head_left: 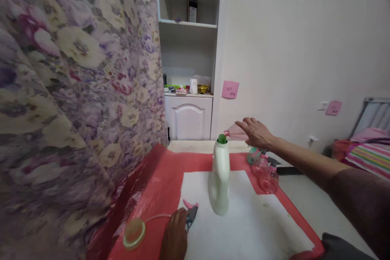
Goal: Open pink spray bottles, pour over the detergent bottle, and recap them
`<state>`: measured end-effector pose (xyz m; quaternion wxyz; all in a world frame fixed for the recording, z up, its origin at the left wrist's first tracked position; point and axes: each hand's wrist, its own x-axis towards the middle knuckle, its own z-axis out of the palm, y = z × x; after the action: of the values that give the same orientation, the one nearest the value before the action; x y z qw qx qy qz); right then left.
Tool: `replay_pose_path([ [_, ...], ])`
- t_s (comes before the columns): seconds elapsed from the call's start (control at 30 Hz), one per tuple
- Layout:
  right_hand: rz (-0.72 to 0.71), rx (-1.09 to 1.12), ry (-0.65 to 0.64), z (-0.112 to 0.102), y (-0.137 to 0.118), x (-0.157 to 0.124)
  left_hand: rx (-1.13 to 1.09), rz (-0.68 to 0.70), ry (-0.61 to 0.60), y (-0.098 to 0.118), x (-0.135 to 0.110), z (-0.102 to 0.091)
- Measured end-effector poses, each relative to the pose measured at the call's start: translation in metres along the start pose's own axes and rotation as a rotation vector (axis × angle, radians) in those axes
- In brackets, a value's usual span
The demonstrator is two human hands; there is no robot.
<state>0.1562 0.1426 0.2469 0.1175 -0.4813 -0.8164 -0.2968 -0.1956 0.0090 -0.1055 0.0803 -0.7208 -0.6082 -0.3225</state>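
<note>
My right hand [255, 131] is closed around a clear pink bottle [237, 132], tipped nearly level. Its mouth points left, at a green spout or funnel [222, 139] in the neck of a pale green jug [224, 162]. The jug stands upright on a white sheet. Low on the table, my left hand [175, 233] has its fingers curled at a spray trigger head [191, 216] with a grey nozzle and pink trigger. A thin tube [158, 215] runs leftward from it. Left of that hand, a round pale green cap [134, 233] lies on the red cover.
Several pink and green spray bottles [268, 180] stand along the table's right side. The white sheet [243, 227] lies over the red cover [152, 178]. A floral curtain [79, 109] hangs close on the left, and a white cabinet [189, 118] stands behind the table.
</note>
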Motion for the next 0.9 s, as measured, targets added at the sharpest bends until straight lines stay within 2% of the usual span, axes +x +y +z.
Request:
replay_pose_path([
  [0.6,-0.011,-0.086,0.042,0.0001,0.0007,0.0037,0.019,0.002,-0.042,0.0015,-0.0022,0.0007],
  [0.9,-0.01,-0.085,0.028,0.0005,-0.0027,0.0041,0.013,-0.002,-0.057,0.0082,0.0014,-0.0085],
])
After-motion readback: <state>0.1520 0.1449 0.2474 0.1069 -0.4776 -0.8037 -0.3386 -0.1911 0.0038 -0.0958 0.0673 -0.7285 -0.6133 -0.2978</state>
